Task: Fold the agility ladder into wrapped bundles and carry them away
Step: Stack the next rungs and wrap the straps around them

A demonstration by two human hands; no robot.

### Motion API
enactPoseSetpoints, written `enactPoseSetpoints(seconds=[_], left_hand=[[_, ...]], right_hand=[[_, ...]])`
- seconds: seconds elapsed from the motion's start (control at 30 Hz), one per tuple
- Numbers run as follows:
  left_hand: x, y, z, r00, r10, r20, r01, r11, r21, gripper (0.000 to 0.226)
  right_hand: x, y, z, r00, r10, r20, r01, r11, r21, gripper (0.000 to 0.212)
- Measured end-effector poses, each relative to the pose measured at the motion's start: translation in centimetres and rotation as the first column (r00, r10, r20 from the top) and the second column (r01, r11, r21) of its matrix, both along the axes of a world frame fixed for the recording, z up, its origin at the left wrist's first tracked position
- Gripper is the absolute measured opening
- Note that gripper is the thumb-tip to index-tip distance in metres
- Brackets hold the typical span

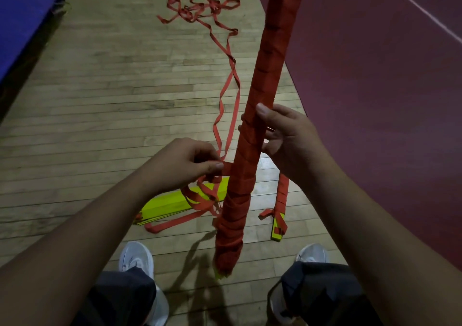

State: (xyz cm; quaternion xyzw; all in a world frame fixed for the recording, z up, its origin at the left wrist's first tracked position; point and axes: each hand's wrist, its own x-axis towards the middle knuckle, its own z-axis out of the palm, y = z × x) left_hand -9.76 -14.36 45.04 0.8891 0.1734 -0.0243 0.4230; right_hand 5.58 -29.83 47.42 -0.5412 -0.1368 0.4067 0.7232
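At the frame's centre the right hand [285,138] grips a long upright bundle wrapped in red strap [252,135], while the left hand [185,163] pinches the loose red webbing strap [228,76] trailing across the wooden floor [100,88] to a tangle at upper centre, yellow flat rungs [172,204] lying below.

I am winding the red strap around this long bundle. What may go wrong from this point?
1. The red strap that the left hand pinches runs back to a tangled heap; it may knot and jam when pulled.
2. Strap loops hang over the yellow rungs near the shoes; they may snag or trip.
3. The right hand grips the bundle mid-length only; lower wraps look loose and might slip.
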Motion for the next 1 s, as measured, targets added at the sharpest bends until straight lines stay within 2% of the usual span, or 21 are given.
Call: enactPoseSetpoints(seconds=[0.07,0.13,0.2,0.23,0.37,0.47,0.57,0.63,0.7,0.77,0.83,0.9,1.0], left_hand=[[0.1,-0.5,0.1,0.998,0.05,0.048,-0.047,0.997,-0.069,0.01],[0.0,-1.3,-0.1,0.995,0.081,0.066,-0.073,0.992,-0.108,0.029],[0.0,-2.4,-0.5,0.992,0.101,0.069,-0.099,0.994,-0.038,0.052],[0.1,-2.9,-0.7,0.991,0.106,0.076,-0.107,0.994,0.015,0.055],[0.3,-3.7,-1.3,0.984,0.085,0.154,-0.113,0.977,0.182,0.046],[0.1,-3.3,-1.0,0.982,0.087,0.167,-0.11,0.985,0.132,0.038],[0.0,-2.0,-0.9,0.984,0.103,0.143,-0.097,0.994,-0.048,0.04],[0.1,-1.2,-0.8,0.988,0.087,0.13,-0.06,0.979,-0.197,0.032],[0.0,-1.0,-0.8,0.99,0.053,0.131,0.003,0.918,-0.397,0.027],[0.0,-1.2,-0.6,0.988,0.005,0.155,0.077,0.851,-0.519,0.028],[-0.1,-1.3,-0.7,0.985,-0.013,0.17,0.108,0.815,-0.569,0.028],[-0.1,-1.2,-0.6,0.986,-0.032,0.163,0.12,0.816,-0.566,0.03],[0.0,-1.1,-0.1,0.987,-0.11,0.117,0.149,0.898,-0.414,0.019]], right_hand=[[0.0,0.1,-0.1,0.997,-0.033,0.073,0.036,0.999,-0.041,0.033],[-0.3,0.4,-0.2,0.984,-0.068,0.163,0.086,0.99,-0.108,0.044],[-0.7,0.6,-0.4,0.968,-0.099,0.232,0.141,0.976,-0.169,0.052],[-0.8,0.7,-0.5,0.96,-0.11,0.258,0.164,0.967,-0.196,0.054],[-1.0,1.0,-0.8,0.945,-0.105,0.309,0.187,0.95,-0.25,0.049],[-0.9,0.8,-0.8,0.939,-0.084,0.333,0.173,0.953,-0.247,0.049],[-0.4,0.6,-0.5,0.962,-0.103,0.254,0.152,0.972,-0.181,0.039],[-0.2,0.5,-0.2,0.979,-0.114,0.168,0.138,0.981,-0.138,0.037],[-0.5,0.3,0.2,0.996,-0.06,0.066,0.065,0.995,-0.075,0.04],[-1.0,0.2,0.6,0.997,0.04,-0.059,-0.04,0.999,0.014,0.044],[-1.1,0.0,0.7,0.987,0.111,-0.12,-0.103,0.992,0.068,0.046],[-1.0,0.0,0.6,0.987,0.127,-0.102,-0.121,0.991,0.061,0.043],[-1.0,0.1,0.7,0.992,0.103,-0.077,-0.102,0.995,0.021,0.036]])
